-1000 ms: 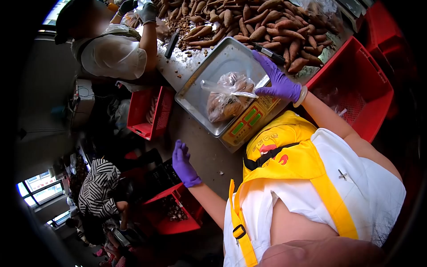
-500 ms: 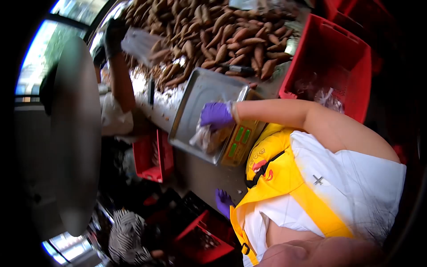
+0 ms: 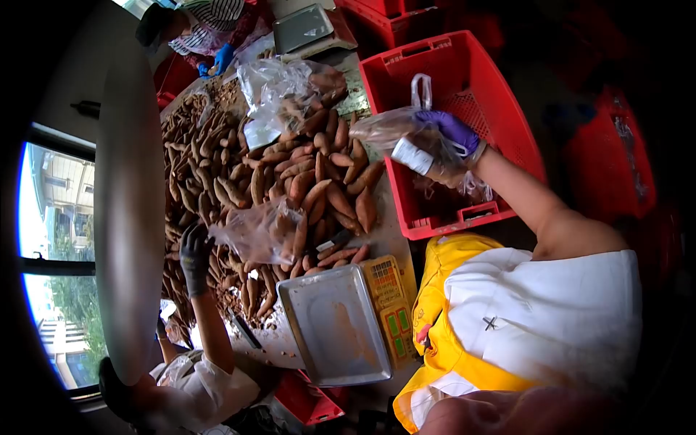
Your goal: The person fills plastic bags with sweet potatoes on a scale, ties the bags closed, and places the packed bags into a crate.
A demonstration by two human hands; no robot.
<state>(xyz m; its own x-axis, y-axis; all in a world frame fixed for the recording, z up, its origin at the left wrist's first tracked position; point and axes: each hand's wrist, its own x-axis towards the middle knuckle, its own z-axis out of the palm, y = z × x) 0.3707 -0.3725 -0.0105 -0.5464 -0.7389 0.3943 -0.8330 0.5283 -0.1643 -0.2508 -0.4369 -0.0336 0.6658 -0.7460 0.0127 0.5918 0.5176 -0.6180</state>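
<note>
My right hand [image 3: 451, 132], in a purple glove, is closed on the clear plastic bag of sweet potatoes [image 3: 391, 129]. A white label shows on the bag, and its handle loop stands up. Bag and hand are over the red crate [image 3: 475, 65], in which other clear plastic shows, partly hidden by my arm. Beside the crate sits the scale [image 3: 395, 319] with its bare metal tray [image 3: 326, 319] and lit green displays. My left hand is out of view.
Loose sweet potatoes [image 3: 290, 174] cover much of the table, with plastic bags [image 3: 261, 232] among them. A co-worker's dark-gloved hand [image 3: 194, 254] touches the pile. Farther off is another co-worker's blue-gloved hand [image 3: 221, 59], near a second scale [image 3: 304, 32]. More red crates [image 3: 384, 11] stand beyond.
My right hand has carried the bag from the scale's tray to over the red crate. My left hand has left the view, which has swung toward the crate and pile.
</note>
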